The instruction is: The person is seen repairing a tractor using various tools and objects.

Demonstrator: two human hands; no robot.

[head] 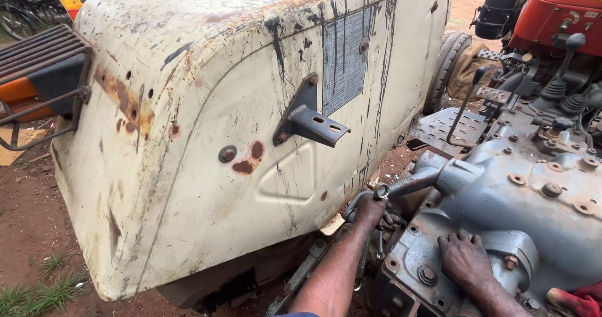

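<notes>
Ground: bare reddish dirt [28, 216] with small grass tufts at the lower left, open below the panel's bottom edge.
Grille: dark metal bars [37, 57] at the upper left, just beside the panel's rounded corner.
Fender panel: big cream sheet-metal fender [188, 166], curved on top, paint scratched, rust blotches and bolt holes; a grey bracket [310, 124] juts from its side. Its lower right edge stands close to the housing, leaving only a narrow gap.
Left hand: left hand [370, 209] reaches into that gap, fingers clenched around a ring spanner [380, 191] whose shiny ring end shows above the knuckles.
Housing: grey cast-metal transmission housing [533, 198], greasy, studded with bolt heads.
Right hand: right hand [464, 259] lies flat and unclenched on the housing's rounded cover, grasping nothing.
Far right: black levers [567, 60] and a red tank [558, 10] above.
</notes>
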